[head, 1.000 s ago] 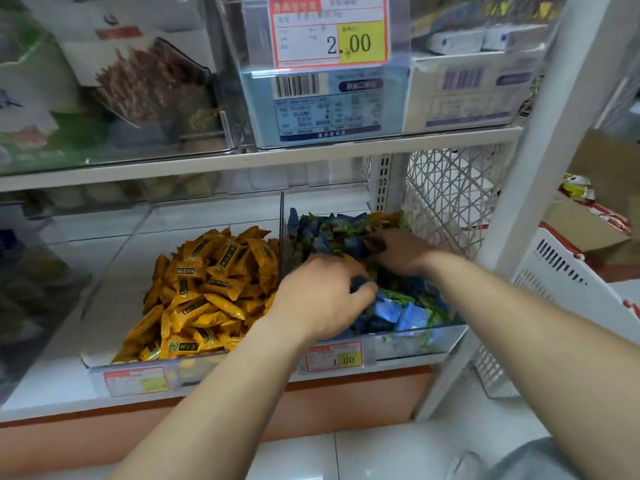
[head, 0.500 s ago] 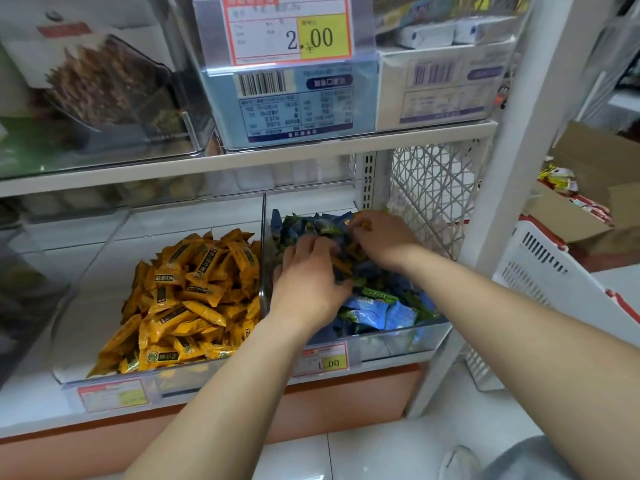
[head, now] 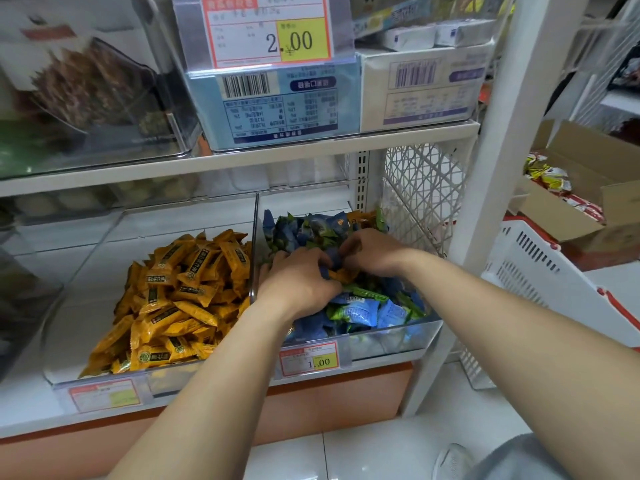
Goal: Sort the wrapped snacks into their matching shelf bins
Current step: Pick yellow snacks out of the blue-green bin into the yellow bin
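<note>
Two clear bins stand side by side on the lower shelf. The left bin (head: 104, 258) holds a heap of orange wrapped snacks (head: 180, 296). The right bin (head: 388, 342) holds blue and green wrapped snacks (head: 360, 311), with a few orange snacks (head: 338, 276) mixed in. Both my hands are down in the right bin, close together. My left hand (head: 298, 282) curls its fingers over the stray orange snacks and grips them. My right hand (head: 372, 251) curls its fingers on a dark blue wrapper (head: 333, 260) between the two hands. The fingertips are partly buried in the pile.
An upper shelf (head: 242, 161) just above the bins carries boxes and a 2.00 price tag (head: 270, 32). A white lattice panel (head: 419, 188) and white post (head: 485, 168) close the right side. Beyond stand a white basket (head: 540, 271) and a cardboard box (head: 588, 161) with packets.
My left hand has moved deeper into the blue bin and my right hand has come toward it, so the two now meet over the orange strays.
</note>
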Motion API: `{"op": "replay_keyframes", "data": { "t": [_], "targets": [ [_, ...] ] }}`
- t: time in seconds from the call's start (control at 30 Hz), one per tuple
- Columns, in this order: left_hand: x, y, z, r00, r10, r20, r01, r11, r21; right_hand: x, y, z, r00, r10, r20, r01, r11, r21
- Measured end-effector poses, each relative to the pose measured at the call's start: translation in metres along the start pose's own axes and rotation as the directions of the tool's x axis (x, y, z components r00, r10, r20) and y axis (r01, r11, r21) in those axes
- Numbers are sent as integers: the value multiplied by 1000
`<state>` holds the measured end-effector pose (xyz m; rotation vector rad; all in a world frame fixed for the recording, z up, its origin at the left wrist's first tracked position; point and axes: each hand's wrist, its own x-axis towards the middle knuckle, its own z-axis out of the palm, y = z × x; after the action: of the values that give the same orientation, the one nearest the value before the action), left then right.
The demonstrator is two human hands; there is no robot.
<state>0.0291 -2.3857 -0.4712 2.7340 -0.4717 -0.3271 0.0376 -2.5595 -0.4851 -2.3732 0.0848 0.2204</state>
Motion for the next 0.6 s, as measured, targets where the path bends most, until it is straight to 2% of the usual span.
{"op": "replay_keyframes", "data": {
  "t": [0.2, 0.37, 0.6],
  "targets": [
    [-1, -4, 0, 1000, -8, -2, 7, 992, -123, -1, -3, 3, 999, 38, 6, -38, 998, 40],
    [-3, -1, -3, 1000, -21, 8, 22, 991, -128, -3, -7, 3, 997, 72, 37, -73, 997, 23],
    [-3, 0, -5, 1000, 15, 12, -13, 991, -135, -15, -10, -11, 994, -7, -109, 9, 1000, 25]
  ]
}}
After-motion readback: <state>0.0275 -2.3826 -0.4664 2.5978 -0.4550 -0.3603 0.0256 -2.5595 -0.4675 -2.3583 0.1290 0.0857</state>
